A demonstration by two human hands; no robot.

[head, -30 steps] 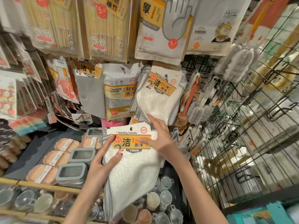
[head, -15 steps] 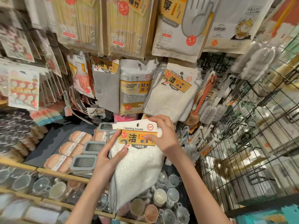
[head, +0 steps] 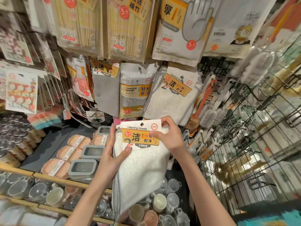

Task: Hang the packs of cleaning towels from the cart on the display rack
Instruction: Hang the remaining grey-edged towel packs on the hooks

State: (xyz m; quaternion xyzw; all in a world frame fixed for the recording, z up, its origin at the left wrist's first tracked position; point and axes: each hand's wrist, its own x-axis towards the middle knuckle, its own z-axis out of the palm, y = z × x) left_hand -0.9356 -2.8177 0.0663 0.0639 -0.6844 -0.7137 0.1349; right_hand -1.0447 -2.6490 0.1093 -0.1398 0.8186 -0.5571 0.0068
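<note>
White cloth in the pack of cleaning towels (head: 140, 154) has come up since a second ago, the left hand (head: 112, 154) gripping its side and the right hand (head: 169, 136) pinching its header just below the hung packs (head: 172, 95), so hooking looks close.

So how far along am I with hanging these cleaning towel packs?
Done: several matching packs already hang on the rack, right of the cleaning sponge pack. In hand: one towel pack, left hand gripping its side, right hand pinching the header card below the hanging ones. Left: slip its hang hole onto the hook. The cart isn't in view, so I can't tell how many remain.
</note>
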